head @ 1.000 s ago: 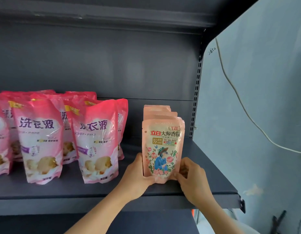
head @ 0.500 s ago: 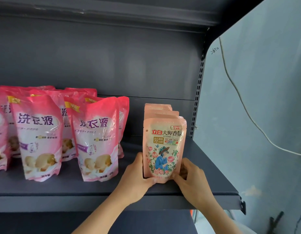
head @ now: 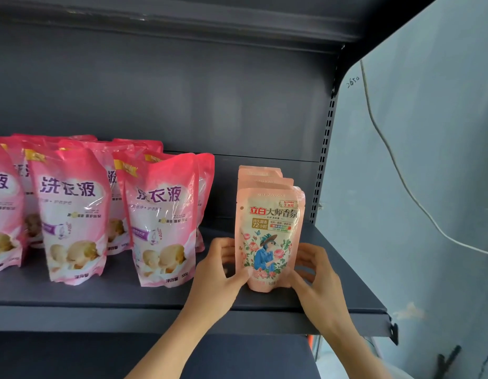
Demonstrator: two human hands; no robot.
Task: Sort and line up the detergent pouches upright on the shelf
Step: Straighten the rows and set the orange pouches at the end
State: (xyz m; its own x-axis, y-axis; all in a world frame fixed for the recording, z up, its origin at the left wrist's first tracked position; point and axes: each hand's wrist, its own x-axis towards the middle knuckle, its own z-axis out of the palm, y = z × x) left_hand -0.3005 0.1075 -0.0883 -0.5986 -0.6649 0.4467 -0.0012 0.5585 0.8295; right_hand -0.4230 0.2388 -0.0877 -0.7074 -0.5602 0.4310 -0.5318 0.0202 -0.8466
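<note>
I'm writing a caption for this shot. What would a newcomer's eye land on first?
Probably the small peach pouch with the rose picture, upright at the front of its short row on the right of the shelf, with the left hand and right hand gripping its lower sides. Next, the bright pink detergent pouches crowding the shelf's left.

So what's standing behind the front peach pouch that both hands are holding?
Behind the front peach pouch, the top edges of more peach pouches show, at least two, upright in a row. Their fronts and bases are covered, so the exact count is unclear.
</note>
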